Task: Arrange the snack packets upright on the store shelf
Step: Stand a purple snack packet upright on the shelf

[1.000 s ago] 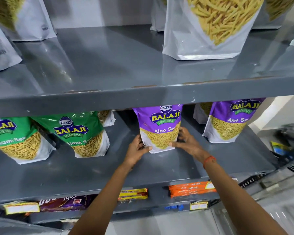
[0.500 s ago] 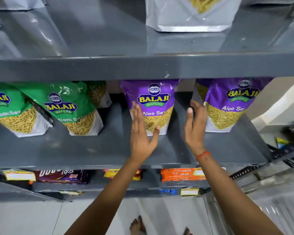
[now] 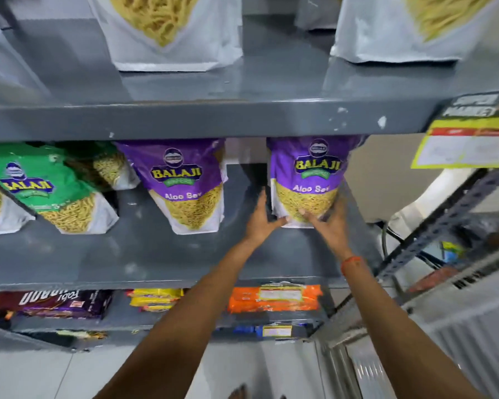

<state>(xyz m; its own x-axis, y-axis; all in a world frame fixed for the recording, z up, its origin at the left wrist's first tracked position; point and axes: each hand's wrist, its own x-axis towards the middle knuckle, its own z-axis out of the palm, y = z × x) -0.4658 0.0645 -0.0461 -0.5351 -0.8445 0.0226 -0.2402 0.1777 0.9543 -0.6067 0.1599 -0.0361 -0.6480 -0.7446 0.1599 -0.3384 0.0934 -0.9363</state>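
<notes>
While both hands press on its bottom corners, the right purple packet (image 3: 307, 180) stands on the middle shelf (image 3: 156, 254).

It looks like a soft, light, puffy bag full of crunchy bits, so a hard squeeze could break them and the shiny skin may slip. The left hand (image 3: 261, 220) cups its left bottom corner and the right hand (image 3: 327, 223) lies on its front and right side, both closed gently on it. Low down near the flat base seems the best place to hold. Another purple packet (image 3: 188, 185) stands beside it, apart, then green packets (image 3: 43, 191).
</notes>
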